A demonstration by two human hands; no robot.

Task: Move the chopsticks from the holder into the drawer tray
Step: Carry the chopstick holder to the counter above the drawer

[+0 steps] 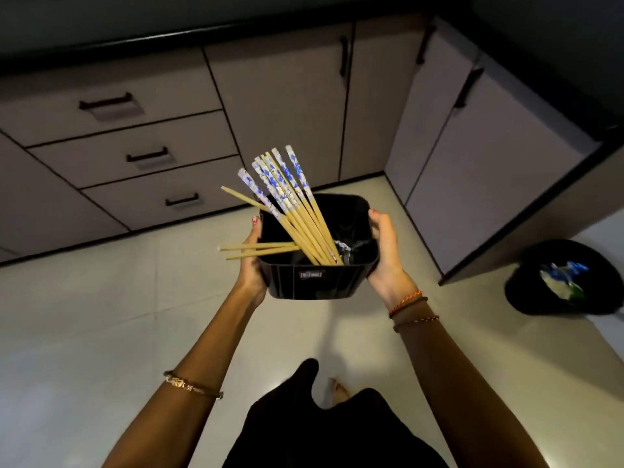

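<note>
I hold a black square holder in front of me, above the floor. My left hand grips its left wall and my right hand grips its right wall. Several wooden chopsticks with blue-and-white patterned tops lean out of it toward the upper left. Two plain ones lie nearly flat and stick out over the left rim. The stack of three drawers at the left is closed, so no drawer tray is visible.
Closed beige cabinet doors with black handles fill the back and right under a dark countertop. A black bin with rubbish stands on the tiled floor at the right. My dark clothing and a bare foot show below.
</note>
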